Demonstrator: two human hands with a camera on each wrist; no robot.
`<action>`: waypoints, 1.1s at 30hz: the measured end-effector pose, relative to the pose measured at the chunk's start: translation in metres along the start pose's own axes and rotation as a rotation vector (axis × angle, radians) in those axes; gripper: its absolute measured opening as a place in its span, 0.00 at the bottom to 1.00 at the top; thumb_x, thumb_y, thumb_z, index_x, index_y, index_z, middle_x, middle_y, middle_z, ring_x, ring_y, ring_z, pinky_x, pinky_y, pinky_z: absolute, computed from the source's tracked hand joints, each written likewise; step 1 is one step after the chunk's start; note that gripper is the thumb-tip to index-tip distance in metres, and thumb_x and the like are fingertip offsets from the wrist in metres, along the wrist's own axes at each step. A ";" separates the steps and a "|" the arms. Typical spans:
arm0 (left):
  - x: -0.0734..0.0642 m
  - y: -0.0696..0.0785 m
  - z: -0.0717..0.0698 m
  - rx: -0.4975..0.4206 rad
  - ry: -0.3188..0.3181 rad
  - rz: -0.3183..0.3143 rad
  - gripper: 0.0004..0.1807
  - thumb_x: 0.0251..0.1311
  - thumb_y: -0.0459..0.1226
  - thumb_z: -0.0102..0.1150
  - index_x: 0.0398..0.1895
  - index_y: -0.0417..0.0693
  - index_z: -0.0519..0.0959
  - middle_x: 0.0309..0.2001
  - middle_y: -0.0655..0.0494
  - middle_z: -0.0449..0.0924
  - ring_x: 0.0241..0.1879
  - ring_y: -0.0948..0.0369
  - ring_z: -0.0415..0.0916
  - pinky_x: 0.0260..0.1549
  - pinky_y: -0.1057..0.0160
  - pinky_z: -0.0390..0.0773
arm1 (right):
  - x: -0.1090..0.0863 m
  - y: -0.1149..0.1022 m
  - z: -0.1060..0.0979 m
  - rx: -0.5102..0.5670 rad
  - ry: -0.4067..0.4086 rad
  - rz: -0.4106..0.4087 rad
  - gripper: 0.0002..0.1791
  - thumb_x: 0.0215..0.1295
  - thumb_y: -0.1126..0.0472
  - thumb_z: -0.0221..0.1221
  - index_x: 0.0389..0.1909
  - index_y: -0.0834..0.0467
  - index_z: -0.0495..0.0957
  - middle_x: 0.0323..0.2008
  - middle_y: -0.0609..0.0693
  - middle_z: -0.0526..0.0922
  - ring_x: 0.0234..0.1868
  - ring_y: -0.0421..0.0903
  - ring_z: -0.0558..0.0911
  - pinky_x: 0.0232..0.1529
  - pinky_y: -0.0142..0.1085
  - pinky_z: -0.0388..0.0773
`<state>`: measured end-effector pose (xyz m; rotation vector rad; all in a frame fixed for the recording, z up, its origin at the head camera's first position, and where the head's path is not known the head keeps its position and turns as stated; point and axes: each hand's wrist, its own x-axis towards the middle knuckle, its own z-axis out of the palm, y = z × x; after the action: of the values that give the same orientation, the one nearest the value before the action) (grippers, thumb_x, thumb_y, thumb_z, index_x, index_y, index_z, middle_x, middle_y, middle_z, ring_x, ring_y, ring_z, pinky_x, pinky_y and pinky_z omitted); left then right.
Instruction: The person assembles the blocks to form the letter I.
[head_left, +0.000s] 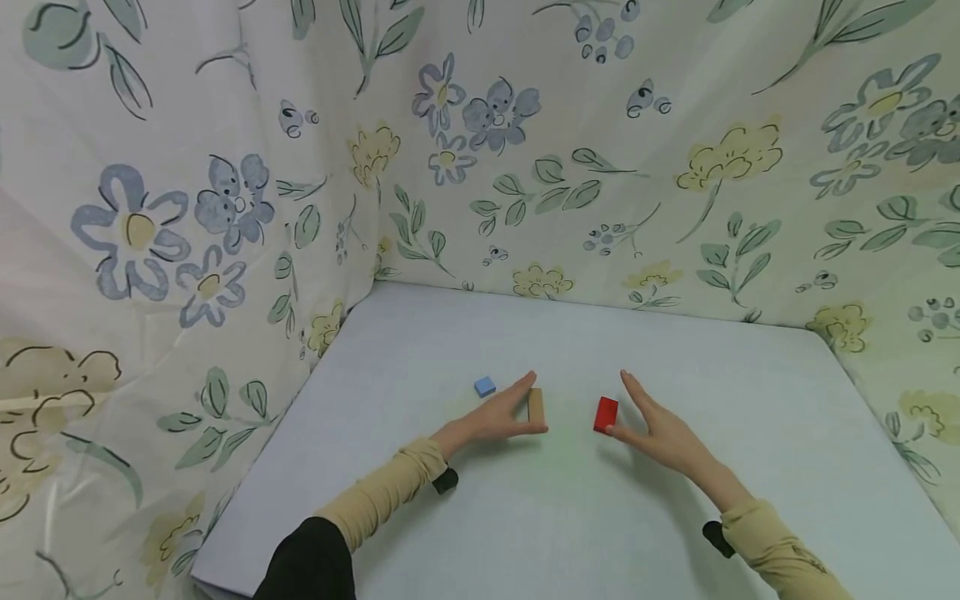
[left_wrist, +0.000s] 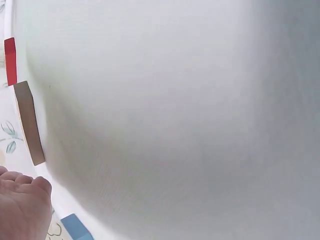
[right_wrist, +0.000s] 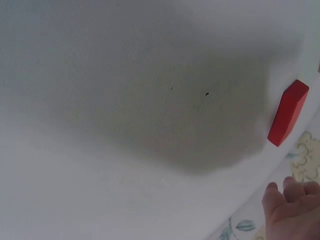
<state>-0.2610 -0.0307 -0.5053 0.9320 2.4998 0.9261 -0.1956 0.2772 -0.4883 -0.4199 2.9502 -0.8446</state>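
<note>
A tan wooden block (head_left: 536, 407) lies lengthwise on the white table, beside my left hand (head_left: 498, 417). The thumb and fingers of that hand are spread along the block's near and far ends. In the left wrist view the hand (left_wrist: 25, 210) appears apart from the wooden block (left_wrist: 30, 125). To the right is a red block (head_left: 606, 414), close to the thumb of my right hand (head_left: 667, 437). Those fingers are extended and spread; whether the thumb touches the red block, I cannot tell. A small blue block (head_left: 484, 386) sits behind the left hand.
The white table (head_left: 645, 533) has a floral curtain (head_left: 525, 200) along its back and left side. A dark wrist device (head_left: 446, 481) is under the left wrist, and another dark device (head_left: 717, 539) is at the right.
</note>
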 end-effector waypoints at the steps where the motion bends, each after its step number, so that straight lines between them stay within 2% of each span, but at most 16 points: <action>1: 0.000 0.000 0.001 -0.008 0.002 -0.001 0.54 0.58 0.60 0.56 0.76 0.44 0.39 0.77 0.51 0.38 0.76 0.58 0.40 0.73 0.56 0.50 | 0.000 0.000 0.001 0.026 -0.005 0.010 0.53 0.58 0.34 0.57 0.75 0.42 0.35 0.75 0.57 0.47 0.69 0.65 0.61 0.60 0.63 0.66; 3: 0.000 -0.002 0.003 -0.015 0.005 -0.006 0.54 0.58 0.59 0.56 0.76 0.44 0.39 0.77 0.50 0.39 0.75 0.57 0.41 0.73 0.56 0.50 | 0.000 0.001 0.004 0.069 -0.013 0.028 0.54 0.58 0.34 0.58 0.75 0.41 0.34 0.75 0.56 0.47 0.70 0.65 0.59 0.62 0.63 0.64; 8: 0.000 -0.006 0.008 -0.009 0.016 -0.022 0.53 0.57 0.58 0.58 0.76 0.45 0.41 0.77 0.52 0.41 0.75 0.58 0.42 0.73 0.57 0.52 | -0.001 0.003 0.011 0.140 -0.028 0.057 0.53 0.59 0.36 0.57 0.75 0.39 0.33 0.73 0.62 0.52 0.70 0.67 0.58 0.61 0.66 0.62; 11: 0.001 -0.008 0.009 -0.009 0.030 -0.019 0.53 0.57 0.58 0.59 0.76 0.46 0.42 0.76 0.53 0.42 0.75 0.59 0.43 0.73 0.58 0.52 | -0.001 0.005 0.015 0.181 -0.033 0.057 0.52 0.61 0.38 0.57 0.75 0.43 0.33 0.72 0.65 0.52 0.69 0.68 0.58 0.60 0.67 0.62; 16: 0.002 -0.010 0.009 0.004 0.049 0.000 0.53 0.55 0.55 0.63 0.75 0.44 0.45 0.76 0.52 0.46 0.75 0.58 0.46 0.72 0.58 0.54 | -0.001 0.007 0.020 0.233 -0.037 0.061 0.52 0.62 0.42 0.58 0.75 0.56 0.38 0.73 0.66 0.50 0.68 0.69 0.61 0.61 0.62 0.66; 21: 0.004 -0.014 0.010 0.039 0.062 0.021 0.50 0.56 0.52 0.63 0.74 0.42 0.49 0.75 0.50 0.51 0.74 0.56 0.50 0.71 0.57 0.56 | 0.000 0.006 0.025 0.244 -0.017 0.079 0.51 0.61 0.44 0.60 0.74 0.63 0.43 0.72 0.67 0.51 0.68 0.67 0.61 0.63 0.58 0.65; 27: 0.007 -0.017 0.011 0.049 0.067 0.017 0.47 0.57 0.51 0.63 0.73 0.44 0.52 0.73 0.50 0.55 0.73 0.56 0.53 0.71 0.58 0.57 | -0.001 0.007 0.031 0.241 0.016 0.104 0.51 0.58 0.46 0.63 0.73 0.66 0.47 0.71 0.67 0.55 0.70 0.65 0.59 0.66 0.56 0.61; 33: 0.007 -0.017 0.011 0.038 0.080 0.007 0.46 0.55 0.49 0.66 0.72 0.42 0.56 0.72 0.48 0.59 0.72 0.54 0.56 0.70 0.57 0.58 | 0.001 0.007 0.035 0.197 0.038 0.124 0.49 0.57 0.48 0.64 0.72 0.67 0.51 0.69 0.66 0.59 0.69 0.64 0.60 0.65 0.55 0.63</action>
<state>-0.2689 -0.0307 -0.5255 0.9331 2.5913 0.9381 -0.1942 0.2647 -0.5214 -0.2102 2.8526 -1.1247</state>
